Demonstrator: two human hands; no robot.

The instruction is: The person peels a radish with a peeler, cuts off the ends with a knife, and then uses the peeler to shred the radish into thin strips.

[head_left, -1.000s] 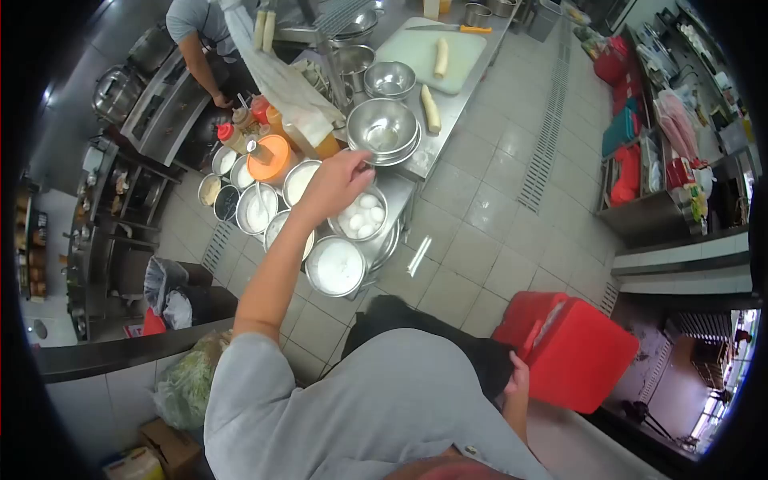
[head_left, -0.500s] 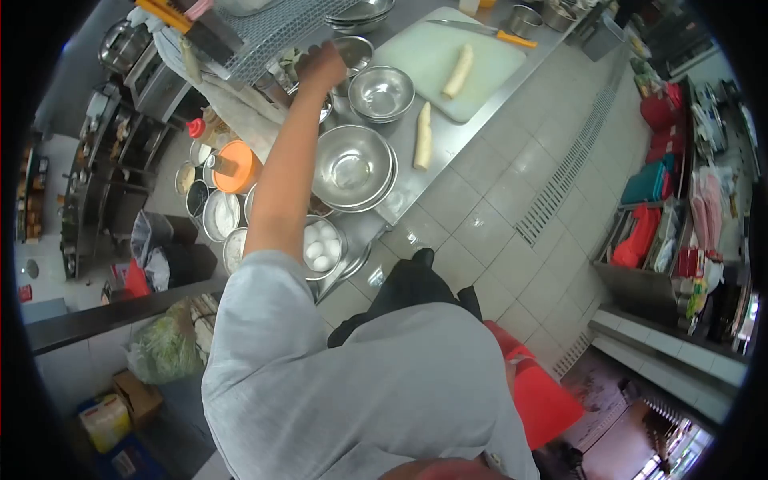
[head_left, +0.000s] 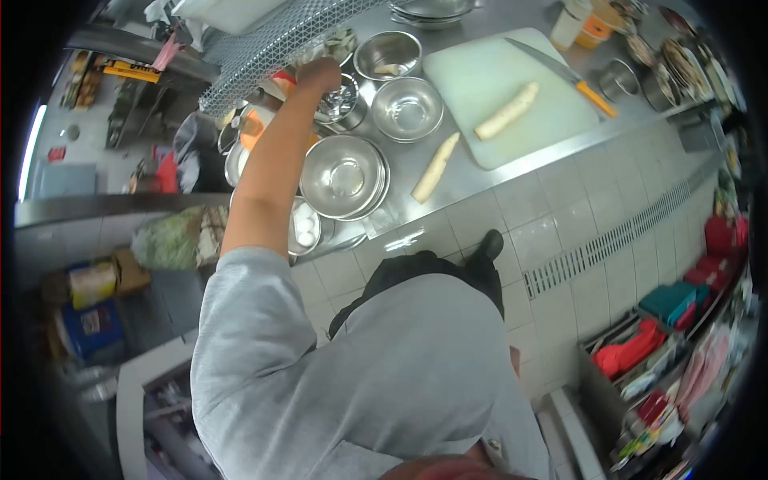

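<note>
My left hand (head_left: 320, 77) reaches over the far left of the steel counter, its fingers curled down. What they hold, if anything, is hidden. Just beneath it is a shiny metal pot (head_left: 346, 112) with something bright inside. Beside that stand a steel bowl (head_left: 406, 109) and a larger stack of steel bowls (head_left: 342, 176). Behind them, another bowl (head_left: 388, 54) contains a small pale piece. One peeled pale root vegetable (head_left: 507, 110) lies on the white cutting board (head_left: 456, 76), and another (head_left: 436, 168) on the counter beside it. My right hand is out of view.
A knife with an orange handle (head_left: 596, 98) rests across the board's far right corner. White eggs (head_left: 304, 224) fill a bowl under my left forearm. A metal mesh rack (head_left: 272, 52) borders the far left. The tiled floor has a drain grate (head_left: 608, 240) on the right.
My view has turned, so the counter and board appear rotated and shifted. My left hand remains over the far-left containers, its fingers now looking more curled.
</note>
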